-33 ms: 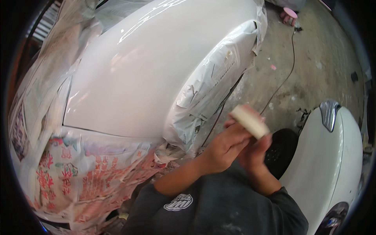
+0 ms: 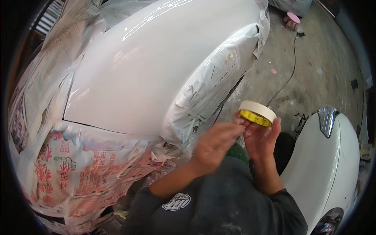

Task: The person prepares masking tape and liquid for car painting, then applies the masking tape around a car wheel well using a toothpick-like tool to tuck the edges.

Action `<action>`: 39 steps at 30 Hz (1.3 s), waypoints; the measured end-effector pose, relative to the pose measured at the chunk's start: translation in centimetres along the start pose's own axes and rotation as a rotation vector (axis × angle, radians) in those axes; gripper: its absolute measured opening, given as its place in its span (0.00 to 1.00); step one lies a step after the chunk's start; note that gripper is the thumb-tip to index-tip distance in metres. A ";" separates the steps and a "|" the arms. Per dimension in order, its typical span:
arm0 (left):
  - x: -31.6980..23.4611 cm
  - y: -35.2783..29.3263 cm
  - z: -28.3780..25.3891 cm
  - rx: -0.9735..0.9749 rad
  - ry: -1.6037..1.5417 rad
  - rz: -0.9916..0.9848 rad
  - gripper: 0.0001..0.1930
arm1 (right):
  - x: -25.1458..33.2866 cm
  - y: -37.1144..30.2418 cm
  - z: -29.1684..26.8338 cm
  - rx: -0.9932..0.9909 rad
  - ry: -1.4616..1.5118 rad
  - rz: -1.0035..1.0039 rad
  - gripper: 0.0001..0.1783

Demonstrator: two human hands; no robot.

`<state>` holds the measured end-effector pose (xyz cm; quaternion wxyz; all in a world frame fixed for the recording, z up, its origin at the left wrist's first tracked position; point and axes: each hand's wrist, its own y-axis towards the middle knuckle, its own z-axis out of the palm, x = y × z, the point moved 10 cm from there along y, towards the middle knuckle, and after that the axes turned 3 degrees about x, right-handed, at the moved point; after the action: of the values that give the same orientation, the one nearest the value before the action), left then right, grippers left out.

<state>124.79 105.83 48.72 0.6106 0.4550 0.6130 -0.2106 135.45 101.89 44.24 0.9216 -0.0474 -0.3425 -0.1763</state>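
Note:
A roll of cream masking tape (image 2: 268,112) with a yellow inner core is in my right hand (image 2: 263,138), tilted so part of the core shows. My right fingers and thumb hold it from below and the side. Close on its left, my left hand (image 2: 214,147) has its fingertips pressed together near the roll's lower edge. That hand is partly smeared by motion. Whether a tape end lies between its fingertips is too small to make out. Both hands are above the floor, right of a glossy white car panel (image 2: 145,66).
Plastic film and paper (image 2: 219,70) cover the wheel area, and printed red-lettered sheeting (image 2: 94,164) covers the front. A loose white body part (image 2: 321,156) stands at the right, beside a dark tyre. A cable (image 2: 291,74) crosses the concrete floor to a pink disc (image 2: 293,17).
The tape roll has turned from edge-on to show its yellow core, and it has shifted slightly right. My left hand has drawn back left from it.

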 end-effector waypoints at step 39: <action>-3.3 4.6 3.0 -0.497 0.613 -0.155 0.07 | 7.8 2.1 -1.2 0.576 -1.151 -0.254 0.30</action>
<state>129.65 104.64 52.71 0.4734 0.2878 0.8313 0.0441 142.48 101.28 48.45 0.5388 0.1554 -0.8175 -0.1314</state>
